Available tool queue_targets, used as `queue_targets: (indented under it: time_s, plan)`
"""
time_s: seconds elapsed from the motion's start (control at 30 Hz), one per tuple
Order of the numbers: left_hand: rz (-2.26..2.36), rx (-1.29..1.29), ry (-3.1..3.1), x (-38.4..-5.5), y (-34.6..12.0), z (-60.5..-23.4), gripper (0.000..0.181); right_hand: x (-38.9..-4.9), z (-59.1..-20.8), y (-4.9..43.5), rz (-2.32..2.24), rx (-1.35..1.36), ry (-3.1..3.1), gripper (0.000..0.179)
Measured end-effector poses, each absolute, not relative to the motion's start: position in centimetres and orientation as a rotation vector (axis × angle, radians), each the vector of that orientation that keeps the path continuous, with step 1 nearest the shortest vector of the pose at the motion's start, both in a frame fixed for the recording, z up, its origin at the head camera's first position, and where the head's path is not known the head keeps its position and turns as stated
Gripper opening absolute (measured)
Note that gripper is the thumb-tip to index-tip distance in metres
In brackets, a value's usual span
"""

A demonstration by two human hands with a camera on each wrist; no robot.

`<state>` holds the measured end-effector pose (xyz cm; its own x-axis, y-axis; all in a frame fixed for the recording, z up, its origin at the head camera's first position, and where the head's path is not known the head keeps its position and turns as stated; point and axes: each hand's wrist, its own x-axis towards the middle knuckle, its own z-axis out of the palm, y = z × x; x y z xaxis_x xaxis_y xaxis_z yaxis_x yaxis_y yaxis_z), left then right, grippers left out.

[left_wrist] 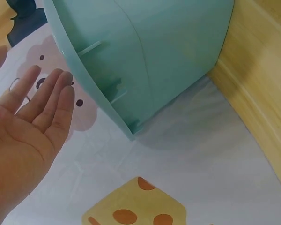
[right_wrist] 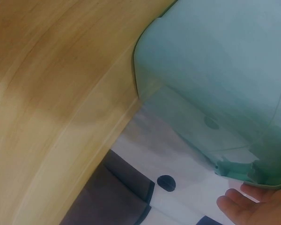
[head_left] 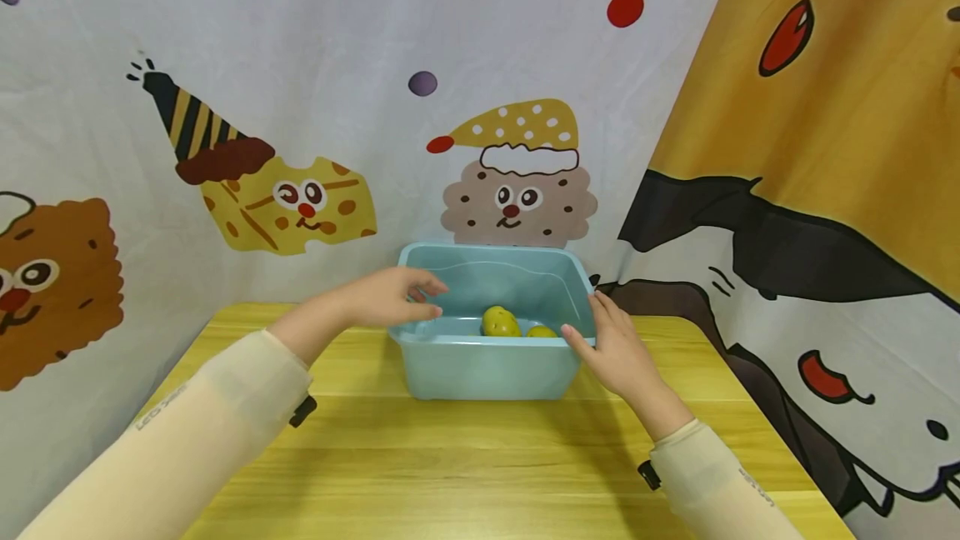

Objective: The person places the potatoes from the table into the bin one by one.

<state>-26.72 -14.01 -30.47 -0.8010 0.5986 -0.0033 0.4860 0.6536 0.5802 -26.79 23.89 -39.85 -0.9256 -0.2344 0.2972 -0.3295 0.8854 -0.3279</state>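
Light-blue rectangular plastic tub (head_left: pixel 491 369) has loosely spread left hand (head_left: pixel 386 297) at nine o'clock, spread right hand (head_left: pixel 621 348) at four.

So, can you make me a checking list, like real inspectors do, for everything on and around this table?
Surface: yellowish wood-grain table, with the basin standing on it.
Job's things: light blue plastic basin, upright; inside, at least two yellow fruit-like things, one rounded and in fuller view, another partly hidden by the front wall.
Clutter: nothing seen.
Hands: left hand over the basin's left side, fingers relaxed, holding nothing; right hand at the basin's right side near the front corner, how firmly it touches hard to tell.
Cables: nothing seen.
Surroundings: white cloth behind, printed with cartoon faces; orange printed area at right.
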Motion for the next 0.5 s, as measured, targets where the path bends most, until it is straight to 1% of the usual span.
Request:
queue_targets:
  time_s: [0.5]
  plan:
    - [0.918,0.903,2.717,-26.15,-14.75,-31.39,0.045,-26.80,-39.89,23.91,0.561,0.432,-2.799,0.087]
